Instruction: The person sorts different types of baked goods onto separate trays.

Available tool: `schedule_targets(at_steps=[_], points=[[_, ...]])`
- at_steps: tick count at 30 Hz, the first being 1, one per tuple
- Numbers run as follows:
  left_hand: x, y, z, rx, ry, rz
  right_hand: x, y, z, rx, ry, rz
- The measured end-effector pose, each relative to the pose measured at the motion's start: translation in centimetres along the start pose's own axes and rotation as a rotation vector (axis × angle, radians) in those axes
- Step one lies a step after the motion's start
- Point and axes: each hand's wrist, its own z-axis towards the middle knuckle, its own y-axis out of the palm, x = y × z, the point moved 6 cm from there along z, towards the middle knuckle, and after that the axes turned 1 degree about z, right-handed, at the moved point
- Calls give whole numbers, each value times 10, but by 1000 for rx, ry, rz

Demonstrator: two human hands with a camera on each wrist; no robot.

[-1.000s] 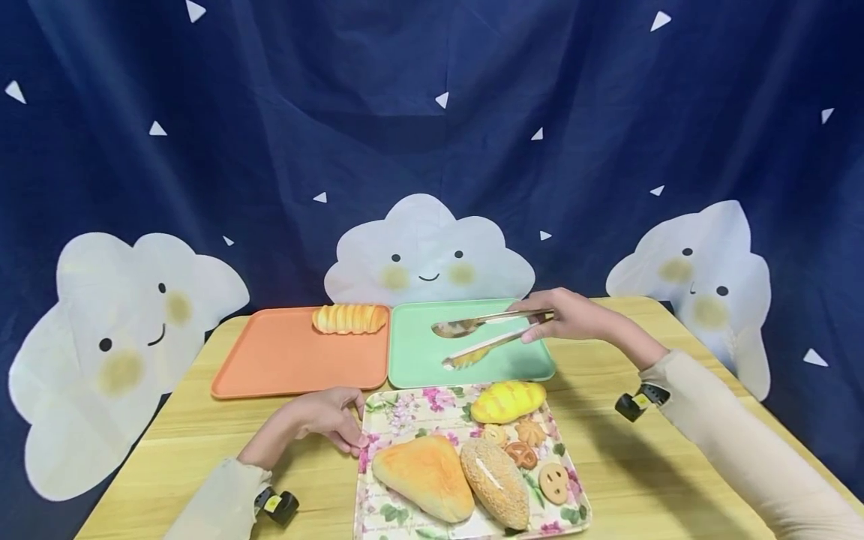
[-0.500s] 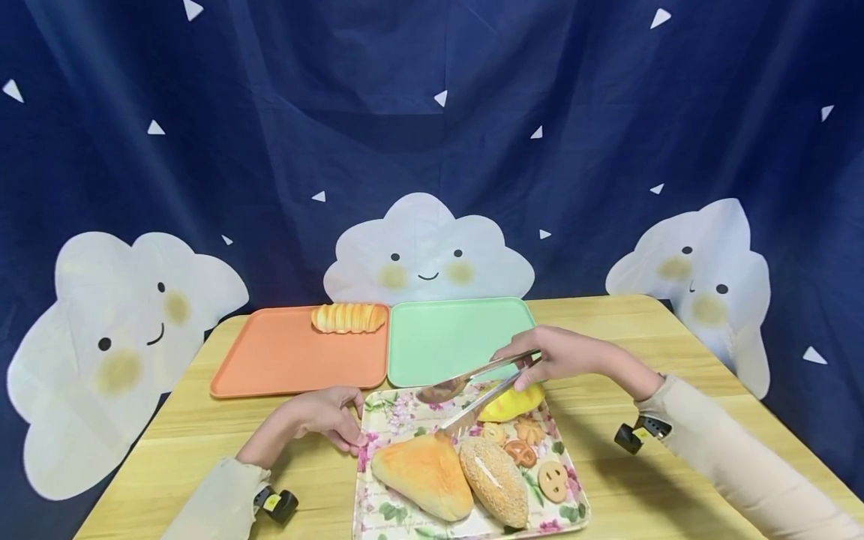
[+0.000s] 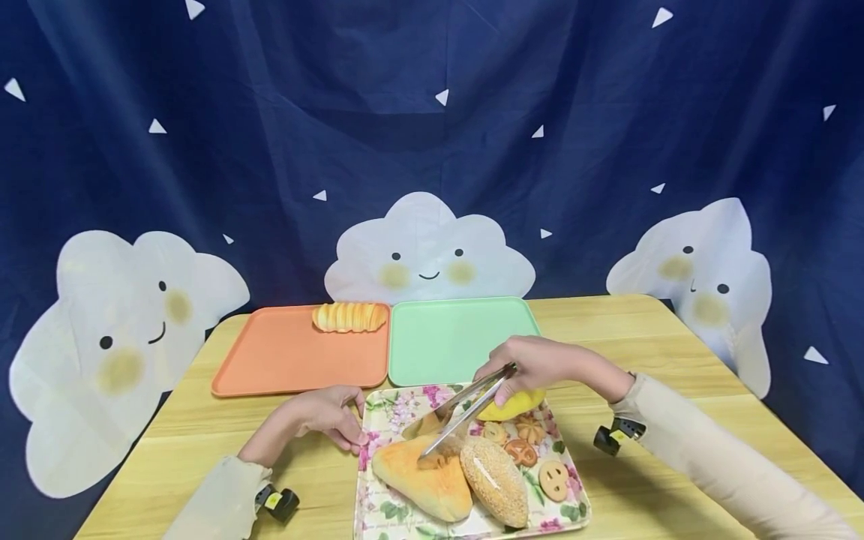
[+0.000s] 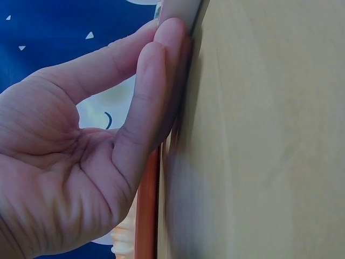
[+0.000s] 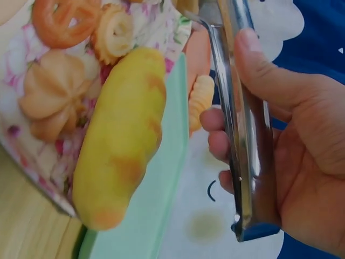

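Wood table, blue curtain behind. Bun on tray, left and nearward of right hand, long axis far-left to near-right. Right hand grips tongs, tips at bun's far side; contact unclear. Left hand, nearer, pinches tray edge.

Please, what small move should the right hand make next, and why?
Perhaps the right hand should lower the tongs astride the triangular bread: their arms are spread apart, one overlapping this bread in the head view, and the left hand already holds the floral tray by its edge.
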Motion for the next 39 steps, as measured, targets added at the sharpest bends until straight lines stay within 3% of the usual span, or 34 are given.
schedule_targets(at_steps=[7,14,21,25,30,39], points=[[1,1,0,-4,-3,2,-3,-6,4,74,83,-61],[2,1,-1,-1,-7,-8,-9,-14,3,166,59,-104],[0,0,0,5,-5,-6,-13,-37,0,275,82,-49],[-1,0,-1,-8,-1,-13,-14,-53,6,368,119,-105],[1,-1,-2,-6,11,9,-16,-71,27,484,182,-196],[0,0,-2,28,8,21,-22,-87,90,586,249,-294]])
